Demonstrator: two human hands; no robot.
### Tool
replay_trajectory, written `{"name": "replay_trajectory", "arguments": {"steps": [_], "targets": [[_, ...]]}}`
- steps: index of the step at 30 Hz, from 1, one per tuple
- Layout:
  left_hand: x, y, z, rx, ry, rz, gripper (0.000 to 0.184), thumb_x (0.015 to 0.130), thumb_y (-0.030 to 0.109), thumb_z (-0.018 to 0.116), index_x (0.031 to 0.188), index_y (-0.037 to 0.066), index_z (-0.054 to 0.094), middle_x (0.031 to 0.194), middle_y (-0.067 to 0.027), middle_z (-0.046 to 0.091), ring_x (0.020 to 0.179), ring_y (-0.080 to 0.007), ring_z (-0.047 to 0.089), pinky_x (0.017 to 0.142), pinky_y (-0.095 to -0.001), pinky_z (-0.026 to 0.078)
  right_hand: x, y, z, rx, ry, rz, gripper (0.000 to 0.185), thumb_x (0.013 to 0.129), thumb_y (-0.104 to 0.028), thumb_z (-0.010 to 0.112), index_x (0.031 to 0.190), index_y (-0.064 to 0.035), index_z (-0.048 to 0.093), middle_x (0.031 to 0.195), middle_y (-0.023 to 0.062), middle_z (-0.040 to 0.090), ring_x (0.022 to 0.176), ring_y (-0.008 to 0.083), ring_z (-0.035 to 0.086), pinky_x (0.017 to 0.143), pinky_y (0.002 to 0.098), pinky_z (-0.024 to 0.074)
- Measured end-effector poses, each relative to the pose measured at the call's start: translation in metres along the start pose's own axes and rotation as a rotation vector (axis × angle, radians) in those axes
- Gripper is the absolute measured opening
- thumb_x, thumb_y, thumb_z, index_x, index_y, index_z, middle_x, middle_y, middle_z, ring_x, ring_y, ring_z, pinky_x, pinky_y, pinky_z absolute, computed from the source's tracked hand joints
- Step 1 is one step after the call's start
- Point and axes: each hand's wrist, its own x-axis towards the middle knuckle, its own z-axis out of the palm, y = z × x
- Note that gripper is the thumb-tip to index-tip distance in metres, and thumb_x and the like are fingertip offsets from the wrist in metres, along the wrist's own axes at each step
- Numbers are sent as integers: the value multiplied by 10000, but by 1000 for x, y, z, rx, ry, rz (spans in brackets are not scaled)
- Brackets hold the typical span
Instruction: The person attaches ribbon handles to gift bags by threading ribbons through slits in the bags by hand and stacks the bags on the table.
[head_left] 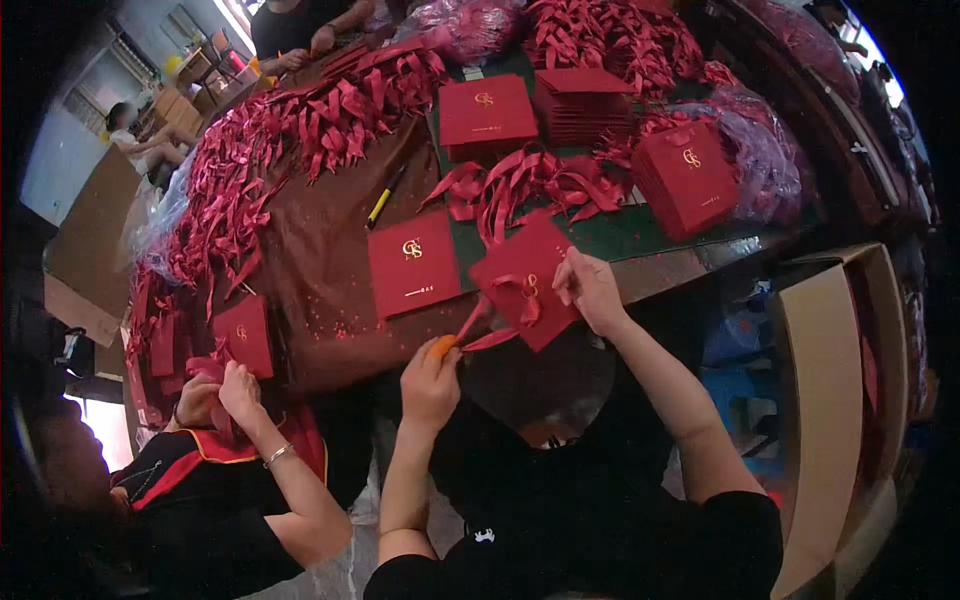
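My left hand [430,388], with an orange cover on one fingertip, is closed on the ends of a red ribbon [490,340]. That ribbon runs up to a flat red paper bag [515,265] with a gold emblem, tilted at the table's front edge. At the bag's right side, my right hand [592,292] pinches its edge, fingers bent. Just left of it lies another flat red bag [414,264] with gold lettering. Loose red ribbons [525,185] spread behind the held bag.
Stacks of red bags [487,112] stand at the back and right [690,180]. Heaps of ribbon [240,180] cover the left side. A yellow marker [379,207] lies mid-table [320,230]. A co-worker's hands [235,395] handle ribbon at left. An open cardboard box [825,400] stands right.
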Motion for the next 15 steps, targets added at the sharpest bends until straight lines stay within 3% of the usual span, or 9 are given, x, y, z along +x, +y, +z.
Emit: {"name": "replay_trajectory", "arguments": {"steps": [1,3,6,8,9,11,12,15], "targets": [[3,-4,-12,41,35,19,88,798,-46,623,886,-40,623,976,-166,617,873,-327,609,695,-377,536,-1,0,0,-28,-14,-12,458,1004,-343,435,706,-23,571,592,35,510,513,95,463,509,252,366],[0,-16,-23,30,-10,6,92,828,-55,605,920,-59,602,1009,-166,615,852,-315,604,672,-366,541,-2,0,0,22,0,-26,465,1005,-338,436,688,-25,567,579,33,509,500,99,461,507,253,367],[-6,-21,-12,-65,-7,-34,114,763,-74,627,875,-48,631,975,-161,620,876,-338,606,732,-387,522,-2,3,-1,-6,-59,-40,402,1004,-318,442,760,-27,574,603,23,520,543,97,487,533,245,377],[-6,-17,-13,-114,10,-26,109,763,-66,633,869,-44,639,984,-161,621,886,-342,604,757,-388,518,-7,0,1,-219,-116,-83,329,983,-336,486,880,-35,571,755,39,561,645,95,522,597,254,418],[-8,-17,-14,-109,15,-38,118,759,-65,637,875,-43,643,988,-159,622,891,-338,604,764,-388,517,-14,1,-2,-525,-210,-260,349,912,-387,585,1054,-69,574,1071,103,557,931,176,553,805,356,454],[-17,-19,-16,-117,-7,-116,150,760,-62,645,906,-34,654,997,-154,626,892,-326,609,782,-379,510,-28,-38,10,-1428,-329,-690,533,807,-403,701,1228,-119,539,1349,154,415,1233,290,417,998,506,346],[-17,-16,-19,-167,-3,-187,156,761,-60,649,914,-28,656,997,-152,627,896,-322,609,790,-377,506,-37,-37,9,-1466,-388,-522,719,737,-329,754,1363,-167,440,1459,154,316,1374,348,233,1070,580,218],[-18,-9,-26,-252,25,-246,152,775,-46,661,925,-19,661,991,-153,637,882,-307,622,779,-353,507,-48,-43,-8,-1747,-525,-398,792,711,-226,748,1409,-189,376,1474,144,299,1387,343,228,1078,572,231]]}}
